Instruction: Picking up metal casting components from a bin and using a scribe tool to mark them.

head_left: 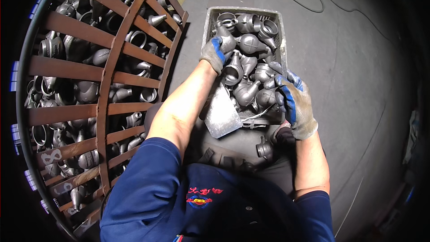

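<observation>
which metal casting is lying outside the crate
The lone grey casting just below the crate, near the right hand; all the others are piled inside it.

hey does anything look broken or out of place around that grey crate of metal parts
Yes: the grey crate looks broken at its near left corner, where a wall piece splays outward. One metal casting lies outside, below the crate.

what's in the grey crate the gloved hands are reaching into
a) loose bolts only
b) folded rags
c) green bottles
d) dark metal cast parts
d: the grey crate is piled with dark metal cast parts, bulbous and with round openings; the left hand and right hand both rest on them.
</observation>
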The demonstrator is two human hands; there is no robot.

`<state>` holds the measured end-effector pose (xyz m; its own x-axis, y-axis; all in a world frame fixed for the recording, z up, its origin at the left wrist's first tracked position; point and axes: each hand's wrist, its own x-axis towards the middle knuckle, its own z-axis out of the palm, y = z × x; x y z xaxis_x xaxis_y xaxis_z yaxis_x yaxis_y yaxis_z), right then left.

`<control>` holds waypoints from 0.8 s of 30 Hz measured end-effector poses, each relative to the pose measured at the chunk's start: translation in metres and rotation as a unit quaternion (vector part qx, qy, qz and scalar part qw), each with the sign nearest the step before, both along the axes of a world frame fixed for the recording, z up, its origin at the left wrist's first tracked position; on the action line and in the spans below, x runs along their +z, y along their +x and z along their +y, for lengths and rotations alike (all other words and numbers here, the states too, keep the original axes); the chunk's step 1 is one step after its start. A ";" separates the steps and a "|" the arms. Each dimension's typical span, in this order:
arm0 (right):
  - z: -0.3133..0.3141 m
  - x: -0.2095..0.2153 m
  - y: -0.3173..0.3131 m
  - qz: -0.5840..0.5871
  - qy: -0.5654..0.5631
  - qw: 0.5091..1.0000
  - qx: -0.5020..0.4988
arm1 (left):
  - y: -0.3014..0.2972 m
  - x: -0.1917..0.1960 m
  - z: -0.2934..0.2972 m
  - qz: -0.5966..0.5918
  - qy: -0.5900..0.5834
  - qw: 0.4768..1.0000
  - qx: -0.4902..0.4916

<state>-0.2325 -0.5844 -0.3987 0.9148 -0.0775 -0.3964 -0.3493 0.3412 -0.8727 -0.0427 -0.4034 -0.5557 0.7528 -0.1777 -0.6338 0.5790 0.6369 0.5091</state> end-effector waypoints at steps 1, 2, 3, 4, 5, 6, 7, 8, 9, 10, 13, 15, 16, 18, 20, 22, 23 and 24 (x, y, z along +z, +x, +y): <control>0.003 0.001 0.001 -0.007 -0.006 1.000 0.001 | -0.001 0.019 0.008 -0.051 -0.047 0.998 -0.004; 0.007 0.002 0.002 -0.042 0.012 0.999 0.014 | -0.006 0.036 0.018 -0.069 -0.078 0.994 -0.023; 0.008 0.002 0.002 -0.046 0.013 0.999 0.015 | -0.017 0.067 0.023 -0.086 -0.110 0.989 -0.046; 0.010 0.002 0.003 -0.041 0.059 0.997 0.017 | -0.026 0.090 0.026 -0.090 -0.084 0.990 -0.064; 0.010 -0.002 0.004 -0.034 0.103 0.994 0.017 | -0.038 0.111 0.028 -0.093 -0.085 0.990 -0.066; 0.003 -0.019 0.006 -0.118 0.032 0.990 0.075 | -0.055 0.128 0.029 -0.244 0.046 0.957 -0.151; 0.004 -0.018 0.009 -0.120 0.032 0.989 0.075 | -0.071 0.144 0.033 -0.382 0.177 0.878 -0.225; 0.004 -0.017 0.010 -0.069 0.143 0.984 0.077 | -0.085 0.157 0.034 -0.479 0.168 0.829 -0.235; 0.006 -0.017 0.011 -0.017 0.257 0.962 0.085 | -0.086 0.158 0.048 -0.657 0.466 0.535 -0.257; 0.007 -0.023 0.012 -0.002 0.353 0.930 0.101 | -0.102 0.159 0.042 -0.563 0.359 0.702 -0.246; 0.018 -0.023 0.017 0.036 0.466 0.881 0.079 | -0.122 0.151 0.034 -0.221 0.010 0.957 -0.188; 0.015 -0.024 0.016 0.041 0.441 0.894 0.075 | -0.132 0.149 0.028 -0.282 0.041 0.933 -0.218; 0.011 -0.027 0.015 0.048 0.419 0.905 0.055 | -0.130 0.145 0.029 -0.284 0.085 0.923 -0.244; 0.008 -0.028 0.013 0.058 0.395 0.916 0.034 | -0.127 0.150 0.029 -0.289 0.085 0.913 -0.277; 0.004 -0.029 0.012 0.054 0.384 0.922 0.007 | -0.118 0.142 0.030 -0.318 0.102 0.891 -0.307; 0.000 -0.033 0.014 0.047 0.365 0.930 -0.006 | -0.115 0.143 0.031 -0.303 0.082 0.890 -0.330; -0.001 -0.035 0.014 0.038 0.348 0.937 -0.017 | -0.114 0.143 0.031 -0.289 0.066 0.887 -0.353; 0.001 -0.032 0.016 0.030 0.320 0.947 0.003 | -0.115 0.141 0.033 -0.287 0.068 0.889 -0.350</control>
<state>-0.2168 -0.5831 -0.4302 0.8885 0.2026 -0.4117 -0.3962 0.7914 -0.4655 -0.1578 -0.3702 -0.4150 0.6935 -0.6818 -0.2326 0.4298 0.1324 0.8932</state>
